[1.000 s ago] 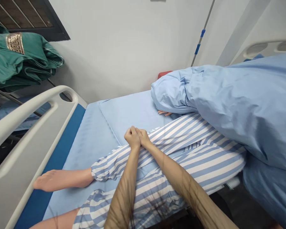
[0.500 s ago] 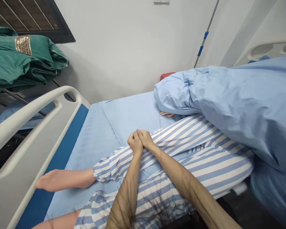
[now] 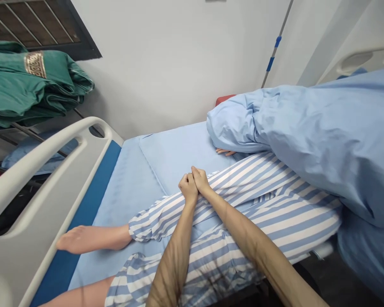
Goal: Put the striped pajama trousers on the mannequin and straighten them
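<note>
The fingers [image 3: 196,172] of the left hand [image 3: 188,188] and right hand [image 3: 201,180] were curled closed on the striped trouser leg [image 3: 243,187], where thin cloth could slip free.

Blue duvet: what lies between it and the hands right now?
In the head view, a blue-and-white striped pyjama leg lies between the blue duvet and the left hand and right hand, which rest on it.

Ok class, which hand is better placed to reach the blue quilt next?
Probably the right hand: it rests further up the striped pyjamas, closer to the blue quilt, with its arm coming from that side. The left hand lies just beyond it.
</note>
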`<state>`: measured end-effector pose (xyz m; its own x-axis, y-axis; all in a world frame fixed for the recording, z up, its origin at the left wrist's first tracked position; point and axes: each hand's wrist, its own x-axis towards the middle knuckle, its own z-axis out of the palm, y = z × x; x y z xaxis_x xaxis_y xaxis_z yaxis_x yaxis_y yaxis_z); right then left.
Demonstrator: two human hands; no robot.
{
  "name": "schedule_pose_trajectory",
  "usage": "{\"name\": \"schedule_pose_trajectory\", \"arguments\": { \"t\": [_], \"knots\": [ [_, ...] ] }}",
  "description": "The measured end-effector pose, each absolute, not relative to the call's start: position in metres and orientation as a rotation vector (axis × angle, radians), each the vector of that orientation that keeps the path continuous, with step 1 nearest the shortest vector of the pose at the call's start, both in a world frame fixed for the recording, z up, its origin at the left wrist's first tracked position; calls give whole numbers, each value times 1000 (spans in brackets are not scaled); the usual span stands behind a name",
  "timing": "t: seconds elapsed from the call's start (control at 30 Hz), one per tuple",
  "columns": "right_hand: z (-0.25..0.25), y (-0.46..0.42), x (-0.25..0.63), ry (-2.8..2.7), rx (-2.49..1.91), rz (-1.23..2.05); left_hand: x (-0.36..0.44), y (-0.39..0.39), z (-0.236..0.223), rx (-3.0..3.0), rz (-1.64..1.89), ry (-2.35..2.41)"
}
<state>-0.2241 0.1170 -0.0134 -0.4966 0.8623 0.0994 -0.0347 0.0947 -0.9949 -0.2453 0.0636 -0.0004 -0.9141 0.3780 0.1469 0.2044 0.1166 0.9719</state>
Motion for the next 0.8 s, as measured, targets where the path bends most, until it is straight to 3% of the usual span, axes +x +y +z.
{"name": "schedule_pose_trajectory", "arguments": {
  "t": [0.23,0.43,0.7,0.8],
  "knots": [
    [5,124,-222,-1765,-763,1392,-252,65,-11,691,1967,2170],
    [-11,122,-218,-1886,-740,1348,-255,66,-16,565,1999,2130],
    [-11,128,-218,-1701,-677,1505,-247,83,14,561,2194,1923],
    [-11,131,-217,-1616,-748,1532,-238,79,5,667,2070,2072]
  ]
}}
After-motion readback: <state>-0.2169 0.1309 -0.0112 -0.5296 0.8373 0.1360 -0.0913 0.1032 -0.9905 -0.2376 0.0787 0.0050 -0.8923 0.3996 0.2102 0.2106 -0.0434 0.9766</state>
